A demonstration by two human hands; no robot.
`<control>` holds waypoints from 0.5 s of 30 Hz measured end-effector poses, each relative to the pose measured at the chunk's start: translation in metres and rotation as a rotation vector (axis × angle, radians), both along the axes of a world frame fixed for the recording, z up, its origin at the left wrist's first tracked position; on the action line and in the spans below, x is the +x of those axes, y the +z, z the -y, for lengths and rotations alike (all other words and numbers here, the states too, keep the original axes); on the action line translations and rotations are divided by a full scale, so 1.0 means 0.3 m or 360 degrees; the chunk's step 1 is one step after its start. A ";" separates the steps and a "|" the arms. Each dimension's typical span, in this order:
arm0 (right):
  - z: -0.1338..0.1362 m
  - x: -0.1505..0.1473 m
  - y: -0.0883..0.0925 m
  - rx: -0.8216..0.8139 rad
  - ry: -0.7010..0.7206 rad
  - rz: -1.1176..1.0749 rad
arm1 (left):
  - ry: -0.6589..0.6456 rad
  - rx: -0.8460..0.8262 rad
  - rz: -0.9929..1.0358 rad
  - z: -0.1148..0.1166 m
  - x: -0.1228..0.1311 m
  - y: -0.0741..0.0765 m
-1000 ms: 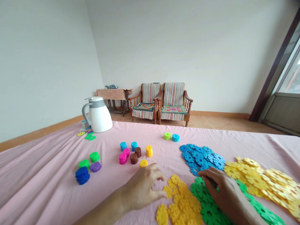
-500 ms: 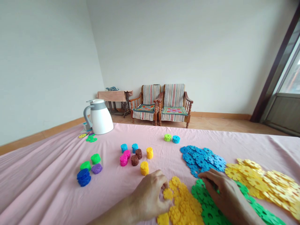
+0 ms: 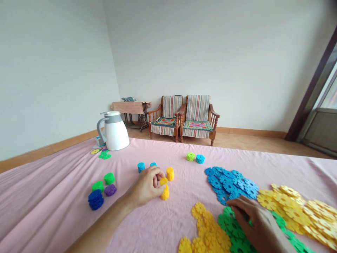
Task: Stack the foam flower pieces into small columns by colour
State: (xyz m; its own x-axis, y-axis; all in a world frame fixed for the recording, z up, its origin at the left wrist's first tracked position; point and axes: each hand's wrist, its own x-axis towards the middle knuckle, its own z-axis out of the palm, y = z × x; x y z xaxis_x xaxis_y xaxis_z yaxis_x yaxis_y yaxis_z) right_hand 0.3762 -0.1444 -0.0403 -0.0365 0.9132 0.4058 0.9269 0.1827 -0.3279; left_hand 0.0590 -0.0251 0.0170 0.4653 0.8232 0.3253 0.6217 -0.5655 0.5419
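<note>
My left hand is closed in a pinch on a yellow flower-shaped disc, just over a short stack of yellow discs. A second yellow stack stands right behind it. Light blue stacks show past the hand, which hides whatever lies behind its back. My right hand rests over a pile of green discs, fingers loosely bent and thumb apart, with nothing visible in them. Its fingertips are near the pile of blue discs. A yellow-orange pile lies between the hands.
Pale yellow discs spread at the right of the pink cloth. Dark blue, green and purple stacks stand at left. Lime and blue stacks sit farther back. A white jug stands at the far left.
My left hand has moved from the yellow-orange pile up and left to the yellow stack, carrying a yellow disc. My right hand has stayed over the green pile. The view has shifted slightly.
</note>
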 end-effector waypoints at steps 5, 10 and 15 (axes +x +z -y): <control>0.003 -0.010 0.017 0.0014 0.0005 -0.0013 | -0.0058 -0.0006 -0.0130 0.020 0.004 -0.005; 0.003 -0.016 0.026 0.0037 -0.0002 -0.0033 | -0.0065 -0.0033 -0.0195 0.022 0.001 0.002; 0.004 -0.013 0.025 0.0001 -0.0011 0.0007 | -0.0053 0.0002 -0.0174 0.034 0.011 0.024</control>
State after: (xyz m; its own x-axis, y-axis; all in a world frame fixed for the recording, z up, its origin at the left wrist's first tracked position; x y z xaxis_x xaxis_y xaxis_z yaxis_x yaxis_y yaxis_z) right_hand 0.3723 -0.1456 -0.0329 -0.0317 0.9133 0.4062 0.9295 0.1763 -0.3238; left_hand 0.0623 -0.0352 0.0241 0.5253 0.8062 0.2724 0.6578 -0.5877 0.4710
